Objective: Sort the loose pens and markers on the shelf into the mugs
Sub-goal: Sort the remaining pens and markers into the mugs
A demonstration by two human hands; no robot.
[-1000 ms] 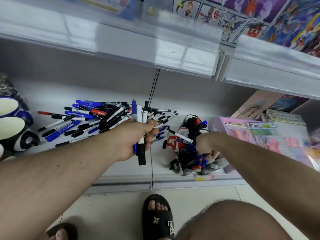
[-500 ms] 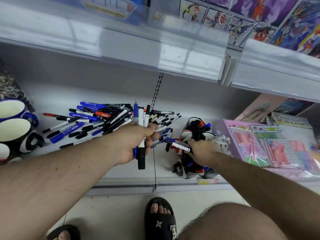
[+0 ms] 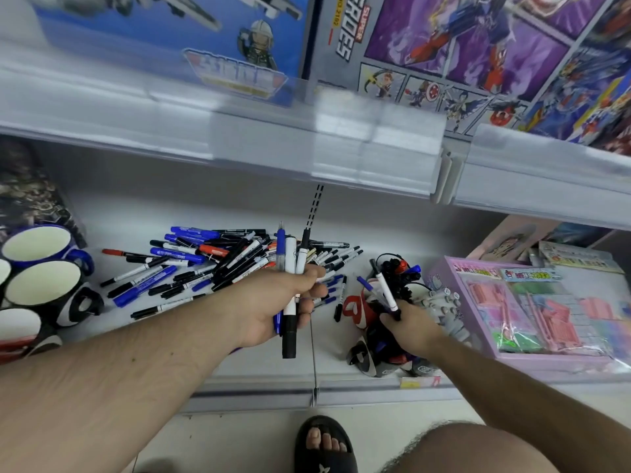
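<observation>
The step in hand is collection. The left hand (image 3: pixel 273 303) grips a bundle of pens (image 3: pixel 289 268) upright in a closed fist: one blue, one white with a black cap pointing down, one black-tipped. The right hand (image 3: pixel 411 324) pinches a white pen with a black tip (image 3: pixel 385 291) and a blue one beside it, fingers curled round their lower ends.

All positions below refer to the loose pile (image 3: pixel 205 262) on the shelf (image 3: pixel 239 363).

- Left of the pile: the empty mugs (image 3: pixel 42 283), cream inside, dark outside, standing close together.
- Just right of the pile: both hands, held above the shelf.
- Further right: a filled mug (image 3: pixel 397 273), black, red and blue caps up, behind the right hand.

The pile is a tangle of crossed blue, black, white and red markers, so most sorting remains. The next move likely calls for carrying the held pens to a mug and lowering them in together, keeping them parallel so none slips.
</observation>
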